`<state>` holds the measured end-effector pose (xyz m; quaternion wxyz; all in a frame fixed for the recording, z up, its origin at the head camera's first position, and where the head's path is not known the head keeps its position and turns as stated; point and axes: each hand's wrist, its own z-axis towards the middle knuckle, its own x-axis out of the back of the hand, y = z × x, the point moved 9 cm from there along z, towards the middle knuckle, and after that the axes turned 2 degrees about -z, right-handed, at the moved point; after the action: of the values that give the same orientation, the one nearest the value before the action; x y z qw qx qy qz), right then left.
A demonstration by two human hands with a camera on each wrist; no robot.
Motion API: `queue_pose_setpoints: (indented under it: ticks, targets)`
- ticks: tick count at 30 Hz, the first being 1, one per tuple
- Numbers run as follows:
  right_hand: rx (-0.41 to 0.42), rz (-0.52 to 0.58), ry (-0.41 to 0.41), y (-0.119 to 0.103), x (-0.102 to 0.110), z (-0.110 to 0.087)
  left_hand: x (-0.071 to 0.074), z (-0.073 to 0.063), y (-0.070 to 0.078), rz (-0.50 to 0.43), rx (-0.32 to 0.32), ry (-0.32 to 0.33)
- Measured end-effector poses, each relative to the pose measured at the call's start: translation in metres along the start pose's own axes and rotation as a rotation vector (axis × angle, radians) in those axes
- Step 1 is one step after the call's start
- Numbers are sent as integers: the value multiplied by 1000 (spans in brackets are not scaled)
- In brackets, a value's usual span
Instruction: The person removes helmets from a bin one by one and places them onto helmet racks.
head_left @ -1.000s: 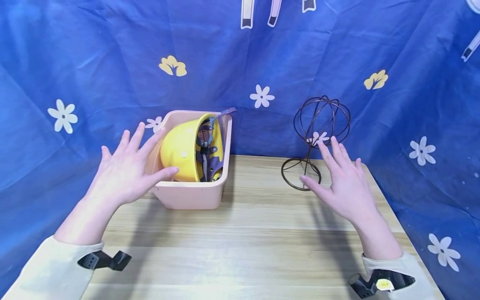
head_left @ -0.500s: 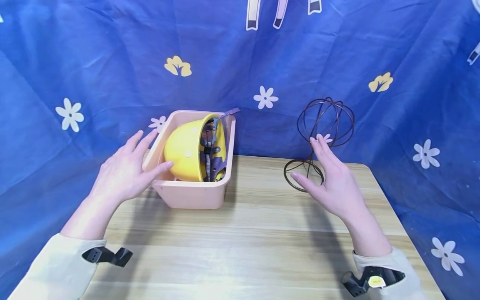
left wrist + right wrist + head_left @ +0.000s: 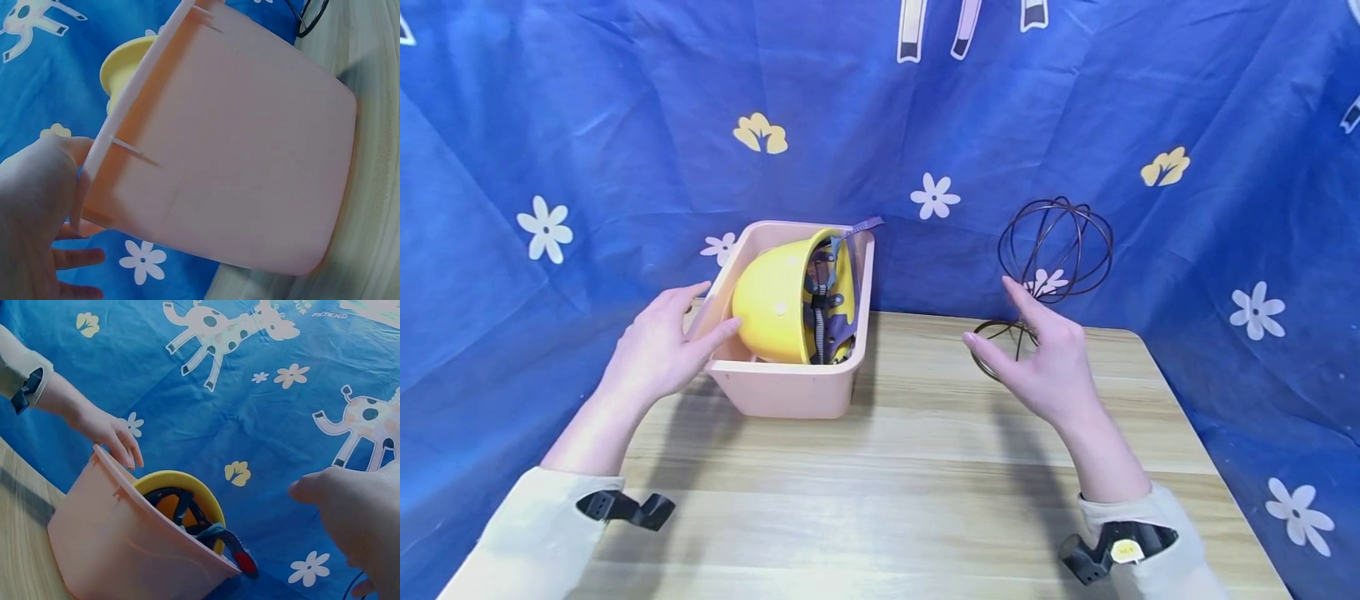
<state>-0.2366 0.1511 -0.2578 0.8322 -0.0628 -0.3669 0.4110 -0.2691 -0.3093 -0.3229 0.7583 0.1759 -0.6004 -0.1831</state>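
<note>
A yellow hard hat [image 3: 771,304] lies on its side in a pink plastic bin [image 3: 786,392], its inner harness and straps facing right. My left hand [image 3: 651,346] is at the bin's left rim, thumb reaching over the opening toward the helmet's shell and the other fingers spread beyond the rim. In the left wrist view, the left hand [image 3: 40,200] sits right at the rim corner, the thumb tip partly hidden behind it. My right hand [image 3: 1052,362] hovers in front of a dark wire stand [image 3: 1093,287], thumb and fingers apart with nothing between them; it hides part of the stand's base.
The bin and the wire stand are on a light wood-grain table [image 3: 880,492], the stand at the back right. Behind and at both sides hangs a blue cloth [image 3: 850,108] with flowers and giraffes. A strap [image 3: 867,225] sticks out over the bin's back right corner.
My left hand has lowered toward the bin's rim and its fingers have drawn together. The right hand has moved left, its fingers closing up and bending. The view has shifted slightly left.
</note>
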Motion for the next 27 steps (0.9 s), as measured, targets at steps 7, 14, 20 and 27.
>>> queue_pose_setpoints:
  ticks: [7, 14, 20, 27]
  targets:
    - [-17, 72, 33, -2, -11, 3, -3, -5, -8, -118, 62, 40]
    - [-5, 231, 138, -5, -19, 6, -5, -7, -13, -208, 74, 85]
    - [-47, 326, 144, -9, -32, 11, -5, -10, -16, -236, 100, 122]
    - [-80, 367, 92, -14, -56, 15, -3, -14, -21, -256, 106, 176]
